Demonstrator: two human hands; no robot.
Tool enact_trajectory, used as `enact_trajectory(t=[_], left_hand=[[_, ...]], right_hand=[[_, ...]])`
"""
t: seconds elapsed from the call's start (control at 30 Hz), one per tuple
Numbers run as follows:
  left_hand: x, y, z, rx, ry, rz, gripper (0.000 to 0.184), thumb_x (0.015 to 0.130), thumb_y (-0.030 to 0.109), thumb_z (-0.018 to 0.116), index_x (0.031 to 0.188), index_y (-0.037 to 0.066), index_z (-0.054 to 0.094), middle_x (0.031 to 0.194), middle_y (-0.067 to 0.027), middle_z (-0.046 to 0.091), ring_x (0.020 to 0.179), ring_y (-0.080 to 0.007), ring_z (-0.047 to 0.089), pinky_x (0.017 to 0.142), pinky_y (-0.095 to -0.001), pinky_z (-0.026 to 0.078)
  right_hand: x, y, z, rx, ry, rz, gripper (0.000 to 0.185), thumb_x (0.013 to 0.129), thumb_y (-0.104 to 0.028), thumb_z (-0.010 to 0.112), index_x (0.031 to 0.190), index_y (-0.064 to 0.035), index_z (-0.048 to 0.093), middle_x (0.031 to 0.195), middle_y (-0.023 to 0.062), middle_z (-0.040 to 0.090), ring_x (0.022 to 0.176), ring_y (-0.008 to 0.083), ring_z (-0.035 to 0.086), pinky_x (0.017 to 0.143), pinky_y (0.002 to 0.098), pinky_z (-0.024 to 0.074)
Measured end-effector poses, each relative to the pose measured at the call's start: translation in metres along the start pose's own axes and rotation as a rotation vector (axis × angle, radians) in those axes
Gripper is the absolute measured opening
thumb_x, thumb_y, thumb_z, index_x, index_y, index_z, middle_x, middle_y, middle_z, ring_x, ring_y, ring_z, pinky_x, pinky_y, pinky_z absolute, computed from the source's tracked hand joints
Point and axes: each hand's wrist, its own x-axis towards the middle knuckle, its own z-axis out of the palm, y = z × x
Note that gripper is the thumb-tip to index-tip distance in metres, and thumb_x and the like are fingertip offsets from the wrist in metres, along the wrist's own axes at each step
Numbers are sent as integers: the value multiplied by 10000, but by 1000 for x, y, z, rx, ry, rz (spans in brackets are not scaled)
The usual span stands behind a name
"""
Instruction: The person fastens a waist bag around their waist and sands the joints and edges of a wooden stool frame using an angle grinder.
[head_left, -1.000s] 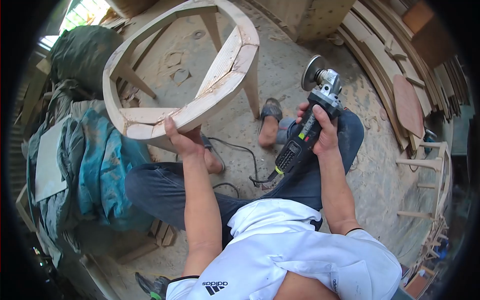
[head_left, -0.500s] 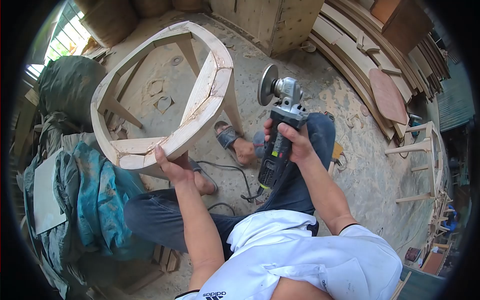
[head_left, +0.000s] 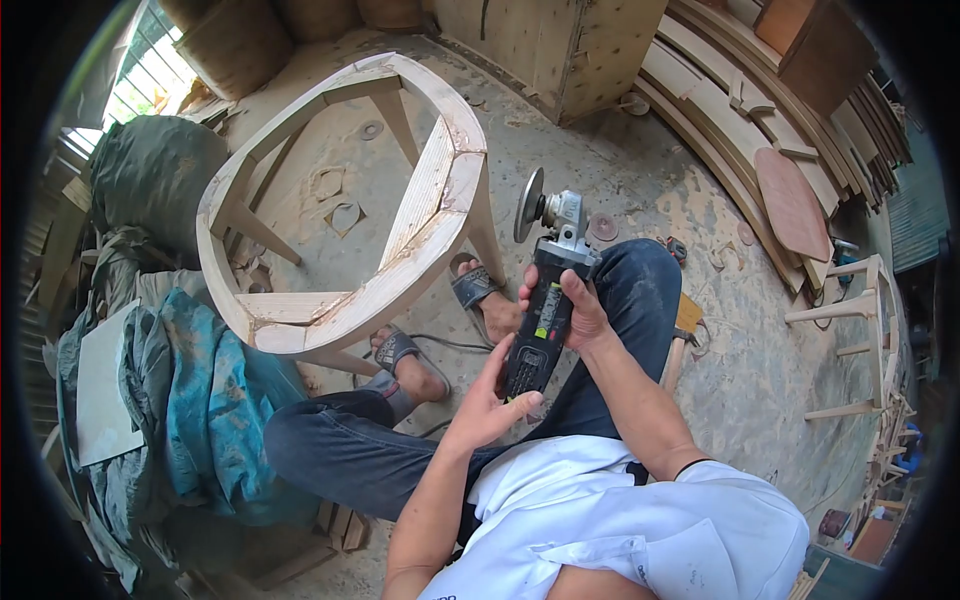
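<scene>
We hold the angle grinder (head_left: 542,335) just above our lap. Our right hand (head_left: 583,318) is closed around the front of its body, thumb on one side and fingers on the other, directly behind the metal head. The disc (head_left: 530,205) lies beyond this grip, on the side toward the wooden frame (head_left: 468,182). Our left hand (head_left: 488,410) touches the rear end, fingers along the casing and thumb near the tail; its thumb and fingers are spread apart, and we cannot tell how firmly they press.

The wooden frame stands left of the grinder on its legs, apart from both hands. Its rounded ring surrounds an opening through which we see the floor (head_left: 765,350).

Toward the floor's far left corner are large round drums (head_left: 235,45); we cannot see into them. A wooden crate (head_left: 612,60) stands at the far edge, its contents hidden from us. Along the right edge lie long boards (head_left: 690,95), with a reddish oval board (head_left: 792,205) beside them. Near the left edge, a pale panel (head_left: 108,385) rests on the bunched blue-green tarp (head_left: 215,400).
</scene>
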Motion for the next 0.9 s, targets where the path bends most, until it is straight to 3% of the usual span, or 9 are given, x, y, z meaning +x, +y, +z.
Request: enact_trajectory(t=[0.17,0.27,0.3,0.33,0.4,0.5,0.63,0.83,0.9], left_hand=[[8,-30,-9,-150,-34,74,833,955,360,734,1581,37,289,1440,-168,519,1285,-248,550,1086,-396,434],[12,-21,-34,-583,281,70,733,981,445,673,1522,48,376,1399,-175,554,1233,-266,598,1046,-411,480],[13,-10,-41,-672,418,112,634,997,472,625,1449,61,456,1361,-178,575,1193,-272,625,965,-415,533],[16,-6,-55,-772,506,212,619,1000,445,633,1451,63,449,1355,-169,580,1199,-271,625,970,-417,538],[25,7,-79,-978,656,411,594,1007,391,648,1455,65,434,1343,-151,589,1212,-271,623,981,-421,548],[36,37,-79,-1037,816,430,573,1001,352,666,1441,65,438,1347,-147,579,1208,-288,623,988,-447,577],[46,42,-68,-825,857,449,560,989,267,678,1435,36,430,1350,-155,568,1208,-275,627,985,-432,608],[46,35,-67,-839,803,428,582,989,318,686,1431,38,431,1322,-148,591,1170,-275,652,957,-431,618],[38,34,-62,-704,743,269,582,1010,370,647,1421,12,444,1292,-149,621,1171,-277,648,947,-418,599]], right_hand=[[-2,-1,-16,2,-38,22,563,878,-488,780,1142,-27,592,1003,120,686,929,237,710,855,378,591],[-3,-4,-9,45,-26,36,523,889,-460,769,1129,-34,585,997,118,692,907,234,712,831,369,596],[-3,-5,-4,44,-28,30,535,880,-471,775,1126,-35,585,991,116,694,893,231,712,817,364,598],[-2,-4,0,70,-29,2,517,897,-430,771,1120,10,616,972,142,685,869,227,719,775,334,612],[-2,-5,6,55,-48,1,514,891,-422,779,1121,8,616,969,136,684,869,221,719,769,328,614],[0,-2,5,31,-50,17,502,880,-397,796,1120,6,616,972,124,681,865,213,717,765,326,617],[2,2,7,42,-31,7,470,872,-331,807,1135,3,607,998,107,677,868,207,714,761,331,623],[3,0,7,27,-15,-18,446,878,-324,793,1133,-7,609,995,107,681,841,205,719,742,327,621],[3,0,7,14,-26,-17,434,887,-338,778,1115,-4,619,977,110,685,822,205,722,732,322,618]])
